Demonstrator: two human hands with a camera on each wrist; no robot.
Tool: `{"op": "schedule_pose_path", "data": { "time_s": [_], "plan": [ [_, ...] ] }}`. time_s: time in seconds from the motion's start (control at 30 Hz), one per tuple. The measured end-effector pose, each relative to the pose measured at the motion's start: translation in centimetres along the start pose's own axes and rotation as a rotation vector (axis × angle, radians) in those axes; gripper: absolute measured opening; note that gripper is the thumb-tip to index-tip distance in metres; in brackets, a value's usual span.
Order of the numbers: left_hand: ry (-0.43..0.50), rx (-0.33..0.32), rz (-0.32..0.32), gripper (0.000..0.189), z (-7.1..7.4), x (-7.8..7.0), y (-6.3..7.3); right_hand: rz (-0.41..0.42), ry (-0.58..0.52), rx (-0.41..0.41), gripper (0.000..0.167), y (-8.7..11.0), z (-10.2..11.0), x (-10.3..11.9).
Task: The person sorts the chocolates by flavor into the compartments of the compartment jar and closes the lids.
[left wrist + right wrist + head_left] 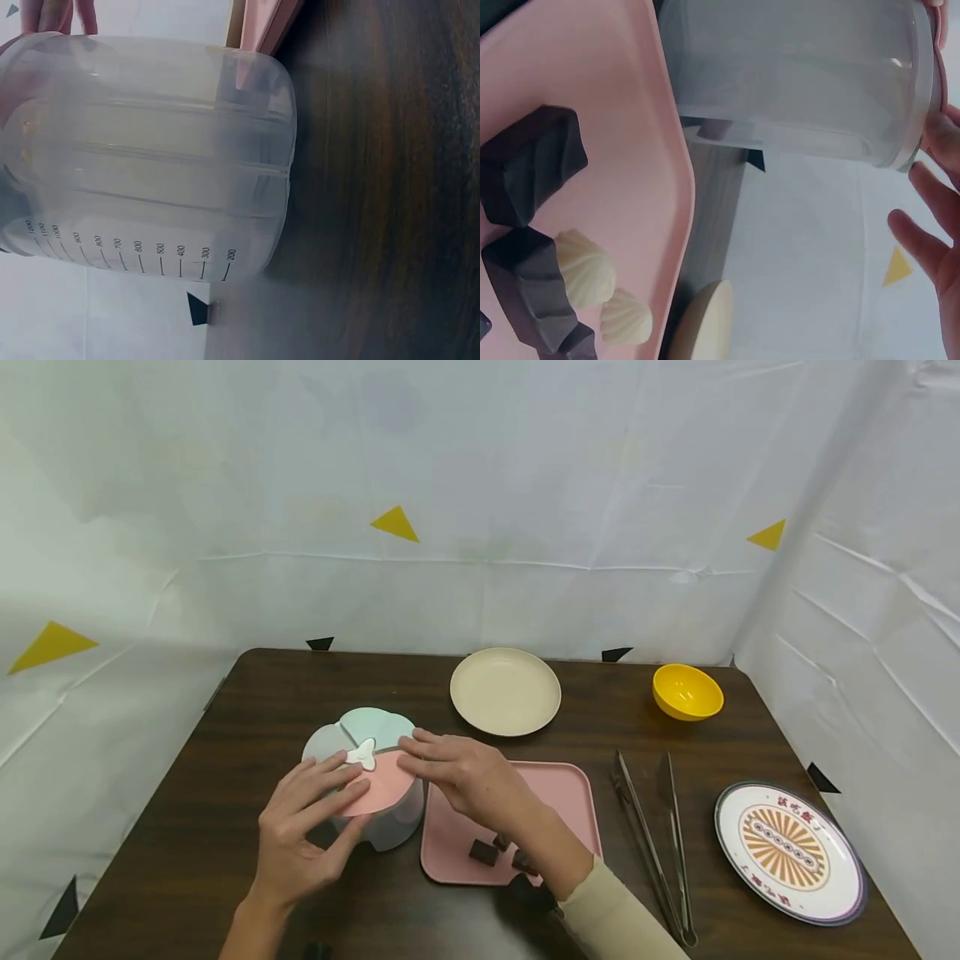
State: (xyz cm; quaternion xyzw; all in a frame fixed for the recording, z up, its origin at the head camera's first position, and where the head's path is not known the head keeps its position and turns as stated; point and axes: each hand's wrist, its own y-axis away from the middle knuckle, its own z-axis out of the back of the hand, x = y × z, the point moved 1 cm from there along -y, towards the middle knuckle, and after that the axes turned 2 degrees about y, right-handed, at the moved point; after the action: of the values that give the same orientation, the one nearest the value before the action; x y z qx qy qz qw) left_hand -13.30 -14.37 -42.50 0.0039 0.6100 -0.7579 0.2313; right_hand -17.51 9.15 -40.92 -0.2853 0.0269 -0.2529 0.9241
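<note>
A clear storage canister with a printed measuring scale stands upright on the table. Its flower-shaped lid has pink, mint and pale grey sections around a white butterfly-shaped piece. My left hand lays its extended fingers on the pink section, with the thumb at the front rim. From the other side my right hand touches the lid's right edge with nearly straight fingers. In the right wrist view the pink section sits slightly proud of the rim.
Beside the canister, a pink tray carries several dark blocks and cream swirled pieces, partly under my right forearm. A beige plate lies behind. Rightward are metal tongs, a yellow bowl and a patterned plate.
</note>
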Motion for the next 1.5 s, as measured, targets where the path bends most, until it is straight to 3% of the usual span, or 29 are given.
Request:
{"op": "schedule_pose_path", "data": {
  "time_s": [0.23, 0.5, 0.7, 1.0, 1.27, 1.5],
  "plan": [
    [-0.026, -0.003, 0.008, 0.031, 0.0, 0.0, 0.0, -0.017, -0.047, 0.028, 0.043, 0.1, 0.0, -0.4],
    [-0.023, -0.063, 0.055, 0.026, -0.2, -0.1, -0.4, -0.050, -0.094, -0.073, 0.036, -0.3, 0.1, -0.2],
    [-0.010, -0.120, 0.094, 0.019, -0.3, -0.5, -0.7, -0.080, -0.115, -0.132, 0.045, 0.2, -0.5, -0.1],
    [-0.006, -0.187, 0.163, 0.016, -0.4, 0.8, 0.7, -0.081, -0.146, -0.125, 0.057, 0.4, -0.8, 0.3],
    [0.015, -0.176, 0.209, 0.019, -0.4, 1.2, 0.7, -0.118, -0.084, -0.062, 0.058, 0.2, -0.8, 0.4],
    [0.039, -0.084, 0.308, 0.020, 0.1, -0.3, -0.8, -0.162, -0.090, -0.006, 0.059, -0.1, -0.9, 0.7]
  ]
}}
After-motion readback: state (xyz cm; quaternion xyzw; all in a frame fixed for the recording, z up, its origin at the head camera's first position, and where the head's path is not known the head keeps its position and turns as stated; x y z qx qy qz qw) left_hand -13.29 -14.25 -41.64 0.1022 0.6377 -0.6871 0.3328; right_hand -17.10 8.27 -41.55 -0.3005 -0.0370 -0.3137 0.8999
